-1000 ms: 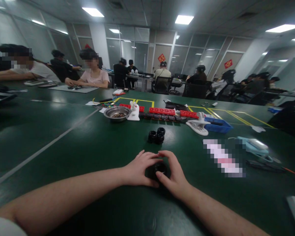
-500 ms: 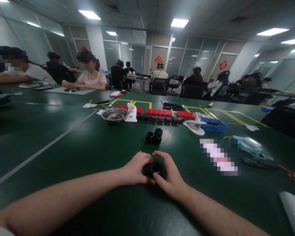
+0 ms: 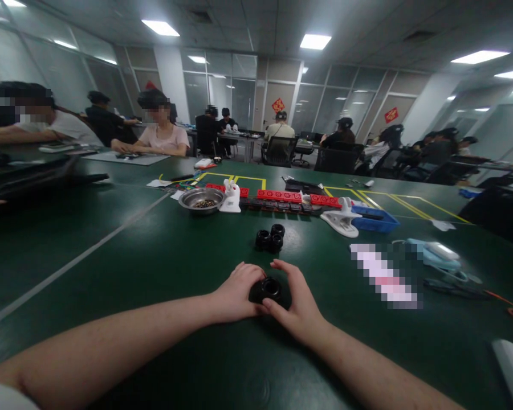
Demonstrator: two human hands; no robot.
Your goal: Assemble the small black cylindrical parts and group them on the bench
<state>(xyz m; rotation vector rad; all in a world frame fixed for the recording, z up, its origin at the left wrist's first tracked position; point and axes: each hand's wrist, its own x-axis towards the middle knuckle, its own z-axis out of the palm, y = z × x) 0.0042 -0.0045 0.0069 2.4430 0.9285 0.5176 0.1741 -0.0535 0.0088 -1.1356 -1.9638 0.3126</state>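
Close in front of me, a glossy black ring-shaped part [image 3: 271,288], like a small tyre, stands on the green table between both hands. My left hand [image 3: 238,291] curls round its left side, with the fingers behind and the thumb low in front. From the right, my right hand [image 3: 298,299] cups it, the thumb against its front and the forefinger arched behind. Whether more than one part sits between the hands is hard to make out. A little farther off, a tight cluster of three similar black parts [image 3: 270,238] rests on the table.
Beyond the cluster lies a row of red blocks [image 3: 279,196] on a dark strip, flanked by white clamps [image 3: 341,219]. A steel bowl [image 3: 202,200] of small bits stands left and a blue tray [image 3: 375,220] right. Light-blue device and cables [image 3: 436,253] lie farther right. People sit around.
The ring's opening shows more plainly between my hands, which keep nearly the same hold. The view has shifted slightly. At the far left a dark object now reaches farther over the table.
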